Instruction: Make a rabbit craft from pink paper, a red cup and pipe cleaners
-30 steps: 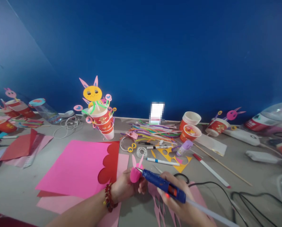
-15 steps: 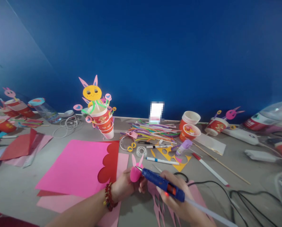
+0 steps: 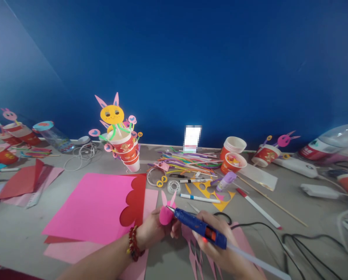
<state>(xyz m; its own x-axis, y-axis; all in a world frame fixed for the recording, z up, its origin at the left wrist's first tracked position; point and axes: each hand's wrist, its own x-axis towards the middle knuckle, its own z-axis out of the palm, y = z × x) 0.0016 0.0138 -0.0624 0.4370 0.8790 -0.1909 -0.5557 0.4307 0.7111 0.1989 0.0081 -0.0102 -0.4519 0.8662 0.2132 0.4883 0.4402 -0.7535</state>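
My left hand (image 3: 155, 228) is closed on a small pink paper rabbit head (image 3: 165, 216) with two light pink ears, holding it up over the table. Wrapped in my right hand (image 3: 213, 241) is a blue hot glue gun (image 3: 200, 226), its red light on and a clear glue stick (image 3: 258, 263) sticking out of its back end. The metal nozzle meets the rabbit head just below the ears; whether it touches or hovers I cannot tell. Cut light pink paper scraps (image 3: 193, 251) lie beneath the glue gun.
Bright pink paper sheets (image 3: 86, 210) lie to the left over red paper. A decorated rabbit stack of paper cups (image 3: 124, 146) stands behind them. Pipe cleaners (image 3: 188, 163), markers (image 3: 200, 198), a glue stick tube (image 3: 227, 181) and yellow scraps (image 3: 222, 202) spread across the middle. Black cable (image 3: 258, 225) curls at right.
The view has shifted very slightly. Both hands, the rabbit head and the glue gun keep almost the same pose, with the nozzle still at the head.
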